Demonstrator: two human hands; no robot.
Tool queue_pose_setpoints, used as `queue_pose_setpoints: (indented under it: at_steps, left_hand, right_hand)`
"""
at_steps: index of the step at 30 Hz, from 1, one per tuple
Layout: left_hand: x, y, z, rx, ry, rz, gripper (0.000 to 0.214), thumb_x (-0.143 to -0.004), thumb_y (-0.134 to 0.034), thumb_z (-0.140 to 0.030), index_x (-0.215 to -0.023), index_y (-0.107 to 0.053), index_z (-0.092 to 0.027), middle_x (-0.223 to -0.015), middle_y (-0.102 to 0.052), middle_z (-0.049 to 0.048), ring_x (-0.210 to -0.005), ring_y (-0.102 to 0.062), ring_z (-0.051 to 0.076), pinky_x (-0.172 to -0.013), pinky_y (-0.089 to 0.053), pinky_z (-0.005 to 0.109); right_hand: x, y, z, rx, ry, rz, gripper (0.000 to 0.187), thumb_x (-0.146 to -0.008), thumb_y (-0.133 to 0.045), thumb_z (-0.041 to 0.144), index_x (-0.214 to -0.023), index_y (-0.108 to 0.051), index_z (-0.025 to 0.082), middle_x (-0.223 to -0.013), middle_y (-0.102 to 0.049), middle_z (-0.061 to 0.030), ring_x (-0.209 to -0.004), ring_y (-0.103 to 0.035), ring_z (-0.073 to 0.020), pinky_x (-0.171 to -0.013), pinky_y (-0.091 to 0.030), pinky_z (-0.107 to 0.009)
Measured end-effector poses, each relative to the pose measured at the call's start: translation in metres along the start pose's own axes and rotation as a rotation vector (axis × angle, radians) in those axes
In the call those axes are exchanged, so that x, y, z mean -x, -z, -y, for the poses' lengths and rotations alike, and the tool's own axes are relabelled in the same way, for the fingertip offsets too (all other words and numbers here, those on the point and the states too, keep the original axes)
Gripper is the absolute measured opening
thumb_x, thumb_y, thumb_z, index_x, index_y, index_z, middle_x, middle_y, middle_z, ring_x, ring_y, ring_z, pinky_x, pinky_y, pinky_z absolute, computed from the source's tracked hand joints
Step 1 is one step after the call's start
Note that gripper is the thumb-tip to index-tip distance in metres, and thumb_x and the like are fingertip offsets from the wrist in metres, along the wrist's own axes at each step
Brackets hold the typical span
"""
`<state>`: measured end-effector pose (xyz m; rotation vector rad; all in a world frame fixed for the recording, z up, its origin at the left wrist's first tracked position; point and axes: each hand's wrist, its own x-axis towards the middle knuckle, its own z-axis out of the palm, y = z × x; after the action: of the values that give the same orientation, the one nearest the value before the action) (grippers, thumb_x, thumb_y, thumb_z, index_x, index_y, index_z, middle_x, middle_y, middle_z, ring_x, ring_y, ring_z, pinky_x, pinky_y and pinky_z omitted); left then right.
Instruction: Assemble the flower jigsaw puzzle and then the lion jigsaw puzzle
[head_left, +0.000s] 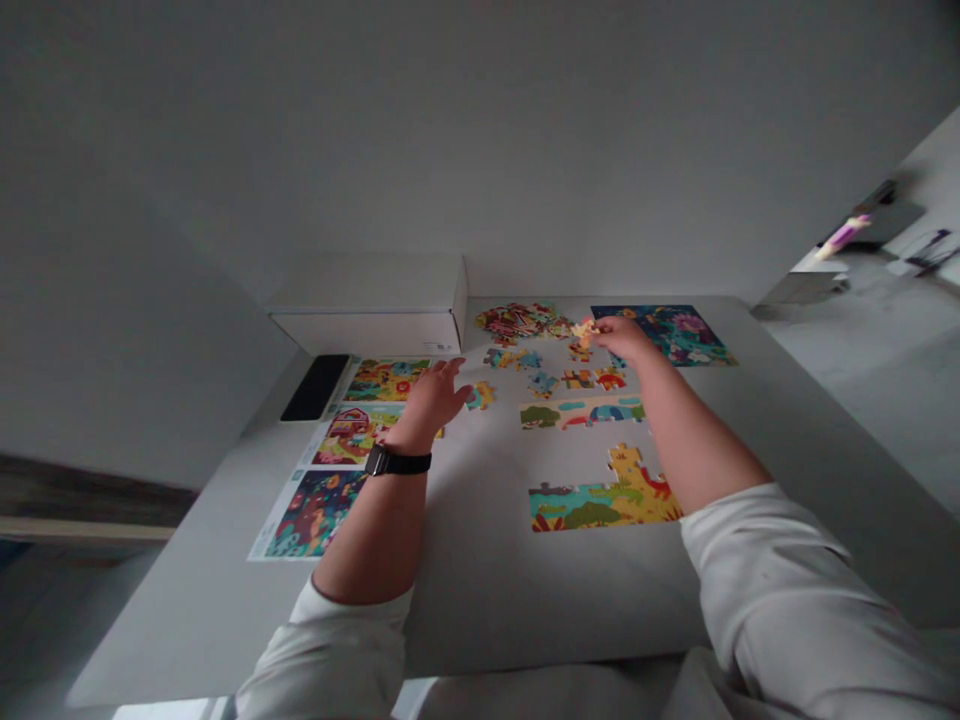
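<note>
My left hand (435, 397), with a black watch on its wrist, hovers open over the table, fingers stretched toward a loose puzzle piece (481, 395). My right hand (619, 338) reaches far across and pinches a small yellowish puzzle piece (584, 328) beside the pile of loose pieces (517, 321). Scattered single pieces (577, 378) lie between the pile and a joined strip of puzzle (583, 412). A larger joined section (600, 497) lies nearer me, partly under my right forearm.
A picture sheet (346, 440) with three colourful panels lies at the left of the white table (480, 590). A black phone (316, 386) and a white box (375, 305) sit behind it. A finished blue puzzle (675, 335) lies at the far right.
</note>
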<state>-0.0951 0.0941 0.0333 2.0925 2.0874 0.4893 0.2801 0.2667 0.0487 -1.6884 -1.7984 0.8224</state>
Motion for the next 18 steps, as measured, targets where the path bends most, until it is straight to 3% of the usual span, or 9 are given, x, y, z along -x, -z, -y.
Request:
queue_pose_setpoints:
  at_steps: [3,5,18]
  left_hand:
    - [0.001,0.000,-0.002,-0.005,0.001,0.010,0.058,-0.100,-0.069,-0.031,-0.155,-0.059,-0.019,-0.137,-0.073,0.0162,-0.129,-0.068,0.033,-0.111,-0.054,0.045]
    - [0.001,0.000,-0.003,-0.010,0.006,0.013,0.058,-0.100,-0.069,-0.031,-0.156,-0.059,-0.019,-0.137,-0.073,0.0161,-0.129,-0.068,0.034,-0.111,-0.054,0.046]
    - [0.003,0.004,-0.003,-0.013,-0.001,0.045,0.059,-0.097,-0.070,-0.027,-0.155,-0.059,-0.023,-0.138,-0.074,0.0144,-0.125,-0.070,0.033,-0.110,-0.054,0.045]
  right_hand:
    - [0.000,0.008,0.002,-0.311,-0.096,0.015,0.020,-0.083,-0.082,0.025,-0.099,-0.072,0.021,-0.069,-0.065,0.0043,-0.056,-0.051,-0.0109,-0.059,-0.043,-0.023]
    - [0.002,0.008,0.007,-0.405,-0.127,0.040,0.023,-0.081,-0.084,0.024,-0.099,-0.070,0.022,-0.068,-0.063,0.0051,-0.055,-0.049,-0.0094,-0.058,-0.042,-0.022]
    - [0.017,-0.023,0.024,-0.295,-0.121,0.243,0.017,-0.090,-0.083,0.027,-0.100,-0.070,0.021,-0.078,-0.075,-0.0028,-0.068,-0.068,-0.0143,-0.066,-0.056,-0.024]
